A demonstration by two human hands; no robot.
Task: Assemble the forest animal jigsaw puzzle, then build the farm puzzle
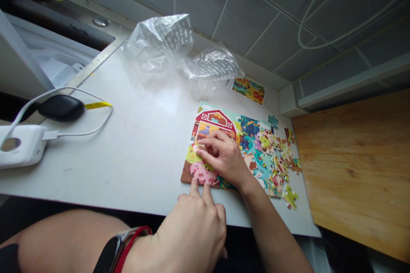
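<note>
The jigsaw puzzle [251,130] lies toward the right end of the white table [128,158], its farm scene built up on our left, with loose pieces [278,158] scattered along the far side. Our right hand [221,153] curves over the red barn [215,119], fingertips [205,141] down on the cardboard; whether they pinch a piece, we cannot tell. Our left hand [192,226] sits open at the near edge, fingers spread, two of them on or just beside the pink pig [203,173]. Seating cardboard pieces goes best like this: light, even pressure from above, with the other hand bracing the edge so that neighbours don't lift. Beyond lie a picture card [246,90] and a crumpled plastic bag [158,42]; to the left, a white power bank [22,145] and a black oval device [60,108] with a yellow tag [98,105]. No brand shows — any marks on the tag are too small to read.
</note>
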